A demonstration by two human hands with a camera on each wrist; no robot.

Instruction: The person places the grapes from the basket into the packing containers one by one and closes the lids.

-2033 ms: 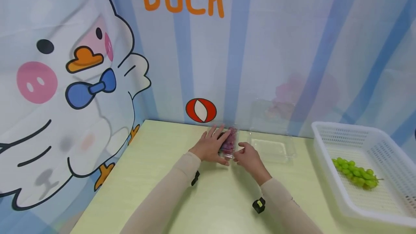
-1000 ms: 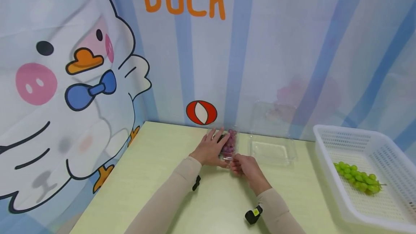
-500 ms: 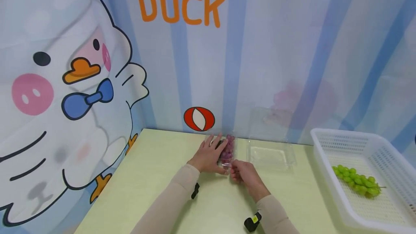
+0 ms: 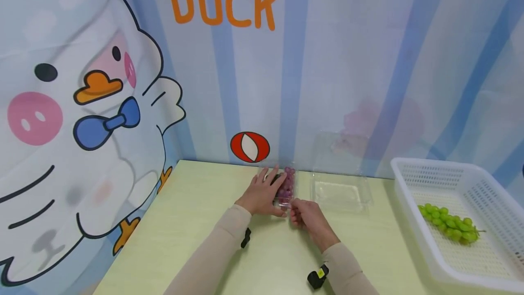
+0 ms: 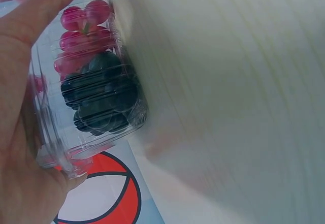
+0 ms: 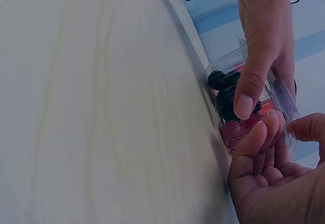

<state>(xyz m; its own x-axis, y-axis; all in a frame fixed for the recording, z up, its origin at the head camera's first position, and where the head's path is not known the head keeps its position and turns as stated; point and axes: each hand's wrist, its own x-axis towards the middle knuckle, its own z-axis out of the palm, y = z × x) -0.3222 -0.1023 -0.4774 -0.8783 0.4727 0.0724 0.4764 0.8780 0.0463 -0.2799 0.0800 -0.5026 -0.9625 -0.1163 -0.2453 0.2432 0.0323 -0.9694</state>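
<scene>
Right hand (image 4: 308, 215) pinches clamshell box (image 4: 283, 202) at its near edge; left hand (image 4: 263, 196) lies spread upon it

Head view: the box is on the table (image 4: 196, 195), under the straight fingers of the left hand, and the curled fingers of the right hand meet its near right corner. Pink grapes (image 4: 289, 180) show beside the left fingers.

Left wrist view: the box is against the palm, near the thumb; dark grapes (image 5: 104, 99) are seen through its wall.

Right wrist view: right thumb and forefinger are at the box's rim, with the left thumb just beside.
</scene>
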